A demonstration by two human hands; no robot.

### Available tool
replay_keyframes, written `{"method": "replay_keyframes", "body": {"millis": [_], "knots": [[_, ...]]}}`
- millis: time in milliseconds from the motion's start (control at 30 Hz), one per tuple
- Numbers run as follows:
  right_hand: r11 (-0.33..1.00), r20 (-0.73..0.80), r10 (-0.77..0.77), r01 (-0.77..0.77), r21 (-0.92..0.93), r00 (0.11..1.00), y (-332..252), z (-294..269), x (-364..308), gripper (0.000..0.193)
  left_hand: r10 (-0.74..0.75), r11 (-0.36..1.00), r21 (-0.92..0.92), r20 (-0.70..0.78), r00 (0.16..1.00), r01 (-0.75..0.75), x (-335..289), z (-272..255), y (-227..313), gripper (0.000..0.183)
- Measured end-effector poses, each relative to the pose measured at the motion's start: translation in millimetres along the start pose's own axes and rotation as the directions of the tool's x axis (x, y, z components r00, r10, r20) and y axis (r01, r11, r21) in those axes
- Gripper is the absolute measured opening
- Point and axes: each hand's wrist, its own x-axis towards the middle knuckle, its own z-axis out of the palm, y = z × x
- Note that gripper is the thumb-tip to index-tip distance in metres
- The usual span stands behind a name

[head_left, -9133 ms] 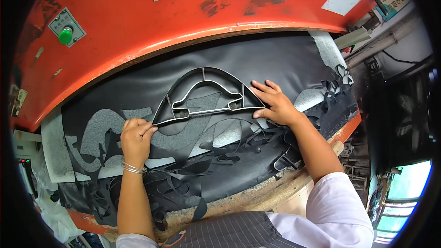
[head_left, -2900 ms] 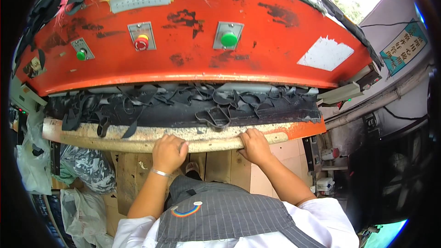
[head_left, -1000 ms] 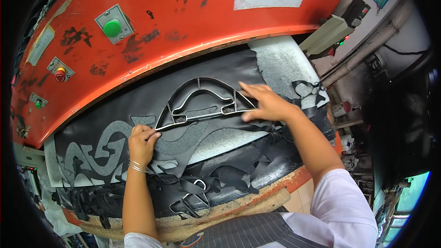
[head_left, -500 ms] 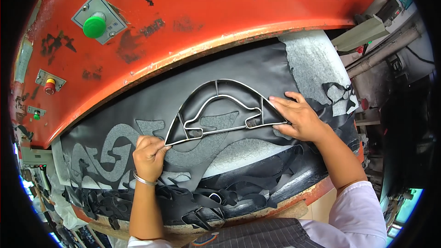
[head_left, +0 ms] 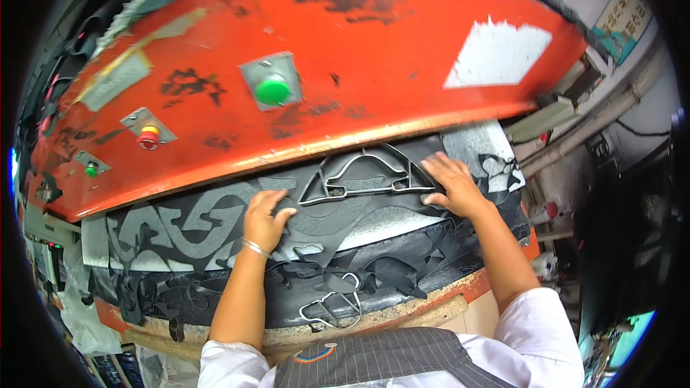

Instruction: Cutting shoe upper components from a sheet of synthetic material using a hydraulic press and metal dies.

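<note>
A curved metal cutting die, a half-moon frame with inner struts, lies on a black sheet with shapes cut out of it. The top of its arch sits close to the lower edge of the red press beam. Around the die's right end my right hand has its fingers spread, and I cannot tell whether they touch it. My left hand is just left of the die's left tip, apart from it, thumb and fingers parted, holding nothing.
The red press beam spans the far side, carrying a green push button and a red stop button. Black scraps and a smaller metal die lie along the near edge. Grey-white backing shows at right.
The die has moved away from me, toward the press beam. My left hand has let go of its left tip. The view has tilted up, showing more of the beam.
</note>
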Motion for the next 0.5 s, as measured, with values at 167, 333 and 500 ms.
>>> {"method": "replay_keyframes", "body": {"millis": [167,333,500], "knots": [[0.922,-0.494,0.279,-0.086,0.378,0.823,-97,-17,-22,0.051,-0.336,0.942,-0.24,-0.607,0.72,0.236,-39,-110,-50,0.033],[0.86,-0.737,-0.104,0.432,0.27,0.668,-214,-73,63,0.044,-0.144,0.984,-0.109,-0.95,0.277,0.139,-3,-246,-80,0.066],[0.88,-0.723,-0.014,0.352,0.318,0.69,-252,-76,125,0.031,-0.213,0.924,-0.092,-0.931,0.298,0.371,28,-300,-87,0.083]]}}
